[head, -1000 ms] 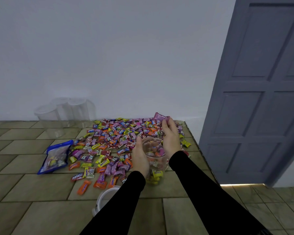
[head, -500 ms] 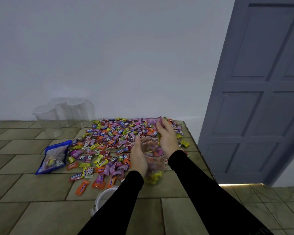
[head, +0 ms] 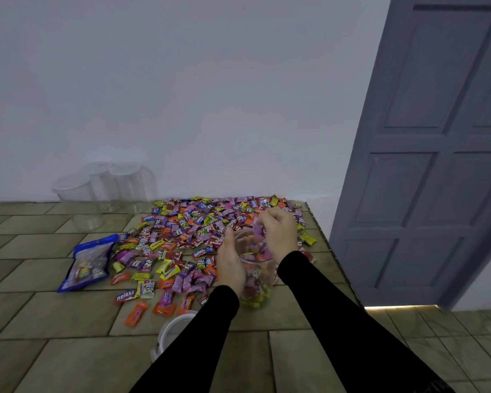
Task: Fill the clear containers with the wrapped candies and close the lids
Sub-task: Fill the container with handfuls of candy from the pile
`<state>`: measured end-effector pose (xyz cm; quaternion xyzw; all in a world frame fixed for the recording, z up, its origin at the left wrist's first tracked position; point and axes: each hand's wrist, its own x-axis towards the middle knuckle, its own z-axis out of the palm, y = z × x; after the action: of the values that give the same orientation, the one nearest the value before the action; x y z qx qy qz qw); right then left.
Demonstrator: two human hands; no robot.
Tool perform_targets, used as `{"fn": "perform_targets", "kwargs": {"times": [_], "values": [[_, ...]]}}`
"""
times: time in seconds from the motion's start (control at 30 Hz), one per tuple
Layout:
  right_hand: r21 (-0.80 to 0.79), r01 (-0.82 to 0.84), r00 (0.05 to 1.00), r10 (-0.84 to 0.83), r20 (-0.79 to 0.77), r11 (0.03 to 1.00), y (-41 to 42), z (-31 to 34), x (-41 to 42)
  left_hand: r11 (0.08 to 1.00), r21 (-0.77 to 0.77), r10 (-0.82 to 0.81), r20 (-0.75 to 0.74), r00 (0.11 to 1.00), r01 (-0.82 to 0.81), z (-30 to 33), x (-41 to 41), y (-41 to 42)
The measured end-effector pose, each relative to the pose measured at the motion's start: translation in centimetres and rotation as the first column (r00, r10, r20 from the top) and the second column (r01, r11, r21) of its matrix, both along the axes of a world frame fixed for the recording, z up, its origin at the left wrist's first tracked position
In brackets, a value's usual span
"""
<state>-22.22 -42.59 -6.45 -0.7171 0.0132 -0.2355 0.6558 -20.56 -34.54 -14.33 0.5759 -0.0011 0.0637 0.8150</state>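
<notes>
- Your left hand was wrapped around the left side of the clear container, fingers curled against its wall, holding it upright on the tiled counter.
- Your right hand hung just over the container's open mouth, its fingers bunched downward and pinching a pink wrapped candy above the rim.
- The container stood at the near right edge of the candy spread, already holding a layer of mixed sweets in its lower part, with yellow ones showing at the bottom.
- The loose wrapped candies lay scattered over the counter from the wall towards you, in pink, purple, orange, yellow and red wrappers.
- A white-rimmed lid lay flat on the counter near you, partly hidden by your left sleeve.
- A blue candy bag lay flat to the left of the spread, just beside its nearest sweets.
- Three more clear containers with lids stood grouped at the back left, against the white wall; their lids were on.
- A grey panelled door stood to the right, beyond the counter's edge.
</notes>
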Motion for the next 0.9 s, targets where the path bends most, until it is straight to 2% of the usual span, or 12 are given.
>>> {"fn": "perform_targets", "kwargs": {"times": [0.17, 0.47, 0.67, 0.77, 0.9], "values": [[-0.006, -0.072, 0.997, 0.073, 0.027, 0.997, -0.4, -0.2, 0.2, 1.0, 0.004, -0.007, -0.019, 1.0, 0.008, 0.4, -0.2, 0.0], [0.283, -0.143, 0.989, 0.149, 0.0, 0.949, -0.6, 0.1, 0.2, 0.994, -0.079, -0.075, -0.055, 0.996, 0.071, 0.5, -0.4, 0.0], [0.384, -0.058, 0.995, 0.085, -0.056, 0.922, -1.7, 0.4, 1.1, 0.984, -0.061, -0.176, -0.116, 0.978, 0.17, 1.1, -0.9, 0.5], [0.415, -0.039, 0.996, 0.067, -0.054, 0.909, -2.5, 0.7, 1.6, 0.98, 0.063, -0.184, -0.076, 0.98, 0.189, 2.6, -1.2, 1.8], [0.372, 0.03, 0.995, 0.009, -0.101, 0.928, -3.8, 0.6, 2.7, 0.956, 0.257, -0.145, -0.009, 0.989, 0.142, 4.7, -0.5, 3.4]]}}
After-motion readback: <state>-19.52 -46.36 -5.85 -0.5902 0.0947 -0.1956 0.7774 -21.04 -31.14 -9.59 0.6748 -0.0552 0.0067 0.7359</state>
